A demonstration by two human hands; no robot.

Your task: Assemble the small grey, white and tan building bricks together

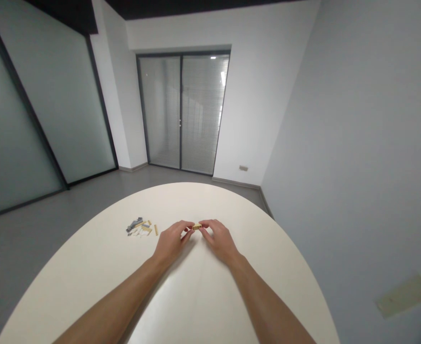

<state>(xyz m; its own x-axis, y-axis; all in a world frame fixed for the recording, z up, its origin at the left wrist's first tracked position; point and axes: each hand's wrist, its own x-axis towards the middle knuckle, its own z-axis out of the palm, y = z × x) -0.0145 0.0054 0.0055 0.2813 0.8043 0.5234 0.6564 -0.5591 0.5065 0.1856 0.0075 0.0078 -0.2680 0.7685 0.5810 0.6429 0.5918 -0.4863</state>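
1. The left hand [170, 241] is closed at the fingertips, pinching the left end of a small yellowish-tan toy-brick piece [197, 227]; whether this is one brick or several joined is too small to tell.
2. The right hand [219, 241] grips the right end between thumb and fingers. Holding opposite ends probably steadies so small a piece and leaves its middle in sight.
3. The piece is between the two hands, over the middle of the round white table [267, 248], likely for easy reach and viewing.
4. Left of the left hand lies a loose pile of dark grey, white and tan pieces [145, 229], apart from the hands, presumably to leave working room.
5. A tan strip [156, 230] lies just beside the pile, on its right.
6. No container shows; the pile rests directly on the tabletop.
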